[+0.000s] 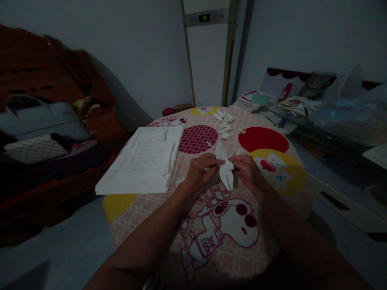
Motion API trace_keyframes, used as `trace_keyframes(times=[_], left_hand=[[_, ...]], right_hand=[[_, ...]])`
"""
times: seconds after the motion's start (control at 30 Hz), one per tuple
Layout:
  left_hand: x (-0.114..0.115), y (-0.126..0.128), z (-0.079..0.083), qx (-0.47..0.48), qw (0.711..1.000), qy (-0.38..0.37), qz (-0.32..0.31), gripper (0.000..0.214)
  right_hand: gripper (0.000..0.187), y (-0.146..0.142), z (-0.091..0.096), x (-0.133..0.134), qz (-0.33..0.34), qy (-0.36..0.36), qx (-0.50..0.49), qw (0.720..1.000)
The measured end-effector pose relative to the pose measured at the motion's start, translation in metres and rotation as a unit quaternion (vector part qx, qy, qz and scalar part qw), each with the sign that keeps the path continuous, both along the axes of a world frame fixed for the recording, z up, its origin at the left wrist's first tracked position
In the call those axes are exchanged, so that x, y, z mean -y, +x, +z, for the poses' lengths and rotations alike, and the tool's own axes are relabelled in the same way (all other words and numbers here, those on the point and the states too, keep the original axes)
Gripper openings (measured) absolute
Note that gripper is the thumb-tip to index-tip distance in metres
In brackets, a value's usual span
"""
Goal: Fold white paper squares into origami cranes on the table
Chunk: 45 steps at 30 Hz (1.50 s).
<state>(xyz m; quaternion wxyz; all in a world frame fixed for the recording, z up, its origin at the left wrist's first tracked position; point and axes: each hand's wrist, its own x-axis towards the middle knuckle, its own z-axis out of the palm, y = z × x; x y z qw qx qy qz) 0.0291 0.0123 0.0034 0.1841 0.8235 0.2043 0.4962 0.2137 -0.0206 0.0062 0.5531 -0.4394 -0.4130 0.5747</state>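
A piece of folded white paper (pixel 225 168) is held between my two hands above the patterned tablecloth (pixel 211 185). It has a pointed upper end and a lower end split into two narrow points. My left hand (pixel 202 169) pinches its left side with thumb and fingers. On the other side, my right hand (pixel 246 169) pinches the right edge near the middle. Beyond my hands, several small folded white paper pieces (pixel 224 117) lie in a row on the cloth.
To the left on the table is a stack of white paper sheets (pixel 142 161) with writing. A glass-topped stand (pixel 287 121) with papers and a plastic bag (pixel 344 108) is at the right. On the left, a wooden bench (pixel 102 129) holds a light bag (pixel 45 121).
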Motion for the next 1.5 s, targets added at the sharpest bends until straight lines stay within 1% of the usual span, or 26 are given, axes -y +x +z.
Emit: trace_keyframes(times=[0.1, 0.17, 0.23, 0.3, 0.37, 0.43, 0.5, 0.53, 0.63, 0.7, 0.77, 0.93, 1.13, 1.23, 1.37, 1.5], left_hand=[[0.001, 0.0, 0.001, 0.001, 1.0, -0.002, 0.002, 0.028], [0.001, 0.0, 0.002, 0.003, 1.0, -0.018, 0.002, 0.025], [0.002, 0.002, 0.002, 0.009, 0.998, -0.055, 0.001, 0.016], [0.002, 0.004, 0.002, 0.028, 0.994, -0.106, 0.006, 0.008], [0.002, 0.007, -0.001, 0.048, 0.987, -0.153, 0.026, 0.017], [0.002, 0.01, -0.004, 0.057, 0.982, -0.175, 0.051, 0.026], [0.002, 0.011, -0.006, 0.049, 0.982, -0.168, 0.07, 0.029], [0.003, 0.012, -0.007, 0.04, 0.985, -0.151, 0.076, 0.029], [0.005, 0.011, -0.006, 0.013, 0.995, -0.061, 0.082, 0.02], [0.005, 0.009, -0.005, -0.005, 0.998, 0.001, 0.07, 0.013], [0.004, 0.006, -0.004, -0.028, 0.998, 0.037, 0.049, 0.016], [-0.002, -0.005, -0.002, -0.099, 0.993, 0.068, 0.008, 0.024], [-0.001, -0.007, 0.003, -0.076, 0.996, 0.056, 0.001, 0.023], [0.002, -0.004, 0.005, -0.065, 0.997, 0.035, 0.003, 0.021], [0.008, 0.003, 0.004, -0.03, 0.999, -0.021, 0.024, 0.017], [0.013, 0.01, 0.001, 0.002, 0.994, -0.098, 0.052, 0.011]], right_hand=[[0.016, 0.0, 0.0, 0.0, -0.001, 0.01, 0.009, 1.0], [0.019, 0.0, -0.001, 0.0, 0.004, 0.018, 0.019, 1.0], [0.019, 0.0, -0.002, 0.001, 0.008, 0.027, 0.034, 0.999], [0.017, -0.001, -0.002, 0.001, 0.006, 0.04, 0.052, 0.998], [0.016, -0.001, -0.003, 0.002, -0.002, 0.055, 0.073, 0.996], [0.018, -0.001, -0.003, 0.003, -0.002, 0.062, 0.093, 0.994], [0.019, -0.002, -0.003, 0.004, 0.002, 0.055, 0.1, 0.994], [0.019, -0.003, -0.002, 0.004, 0.003, 0.048, 0.095, 0.994], [0.014, -0.005, -0.001, 0.004, -0.001, 0.028, 0.059, 0.998], [0.013, -0.005, -0.001, 0.004, -0.006, 0.02, 0.032, 0.999], [0.013, -0.005, -0.002, 0.003, -0.009, 0.012, 0.012, 1.0], [0.01, -0.002, -0.002, 0.003, 0.003, 0.002, -0.003, 1.0], [0.023, -0.002, 0.004, 0.005, 0.029, 0.017, -0.007, 0.999], [0.022, -0.002, 0.004, 0.005, 0.039, 0.01, -0.003, 0.999], [0.021, -0.002, 0.004, 0.004, 0.032, -0.003, -0.009, 0.999], [0.02, -0.002, 0.005, 0.004, 0.038, -0.012, -0.009, 0.999]])
